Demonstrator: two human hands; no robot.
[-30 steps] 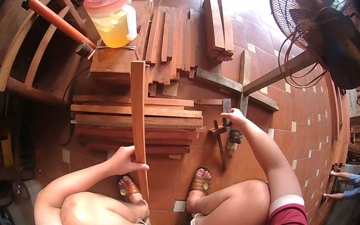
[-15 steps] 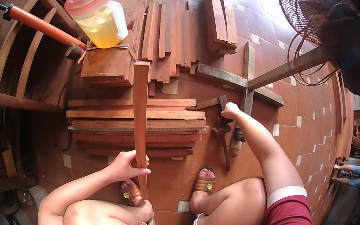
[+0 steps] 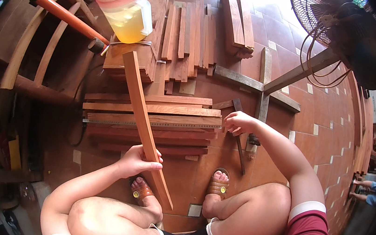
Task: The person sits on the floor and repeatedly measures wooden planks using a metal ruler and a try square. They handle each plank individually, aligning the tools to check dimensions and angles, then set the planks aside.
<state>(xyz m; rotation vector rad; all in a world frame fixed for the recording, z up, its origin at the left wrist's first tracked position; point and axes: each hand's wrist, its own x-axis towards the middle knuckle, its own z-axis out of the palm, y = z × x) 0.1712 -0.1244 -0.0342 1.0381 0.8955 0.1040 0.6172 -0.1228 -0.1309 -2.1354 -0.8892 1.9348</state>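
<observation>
My left hand (image 3: pixel 141 160) is closed around the lower part of a long wooden strip (image 3: pixel 137 98), which stands tilted in front of me with its far end over a stack of wood. My right hand (image 3: pixel 241 123) is held over the floor with its fingers loosely apart and nothing seen in them. Beneath it lies a hammer (image 3: pixel 241 158); its head is mostly hidden by the hand. Just beyond my right fingers rests a try square (image 3: pixel 237 104). A row of wooden strips (image 3: pixel 169 116) lies crosswise before my feet, with a steel ruler (image 3: pixel 160 123) along them.
A jug of yellow liquid (image 3: pixel 127 24) stands on a wooden block (image 3: pixel 115 63). More wooden strips (image 3: pixel 192 32) lie behind. At right, a fan (image 3: pixel 332 10) stands on a crossed wooden base (image 3: pixel 266 84). A wooden chair frame (image 3: pixel 47 83) is at left. Another person's legs (image 3: pixel 363 190) show far right.
My right hand has come away from the try square and moved nearer me, its fingers loosening. The strip in my left hand now leans further left at its far end.
</observation>
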